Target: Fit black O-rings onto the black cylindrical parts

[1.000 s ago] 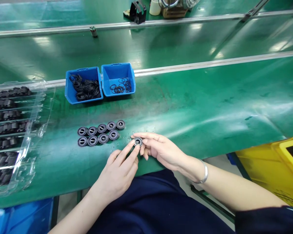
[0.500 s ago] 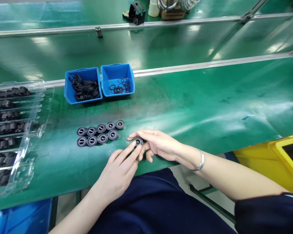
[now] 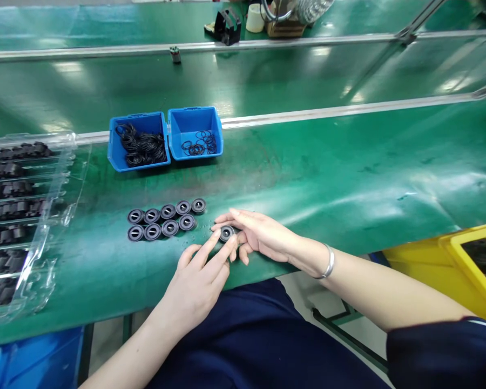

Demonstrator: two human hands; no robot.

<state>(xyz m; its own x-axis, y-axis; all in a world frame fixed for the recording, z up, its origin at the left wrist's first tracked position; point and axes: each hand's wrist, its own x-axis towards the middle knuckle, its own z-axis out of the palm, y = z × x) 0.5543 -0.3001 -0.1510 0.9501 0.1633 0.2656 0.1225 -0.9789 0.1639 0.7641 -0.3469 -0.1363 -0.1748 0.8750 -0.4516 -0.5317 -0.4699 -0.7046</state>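
Note:
A round black plastic part (image 3: 227,233) with a raised rim sits at the bench's near edge, between my two hands. My left hand (image 3: 200,275) reaches in from the lower left, its index and middle fingertips pressing on the part's near rim. From the other side, my right hand (image 3: 259,235) curls its fingers and thumb around the part. The fingertips beneath are partly hidden. To the left, several matching black parts (image 3: 170,228) stand in two rows, each with a light slot in its centre.
Behind the rows, one blue bin (image 3: 112,146) holds many black rubber rings, and another blue bin (image 3: 194,116) a few thin rings. A clear plastic tray (image 3: 62,178) of black pieces lies at left. At right stands a yellow crate (image 3: 425,259).
My left fingers have slid slightly down and left off the part's centre, so more of its top shows. Both hands stay around it. The rows look unchanged.

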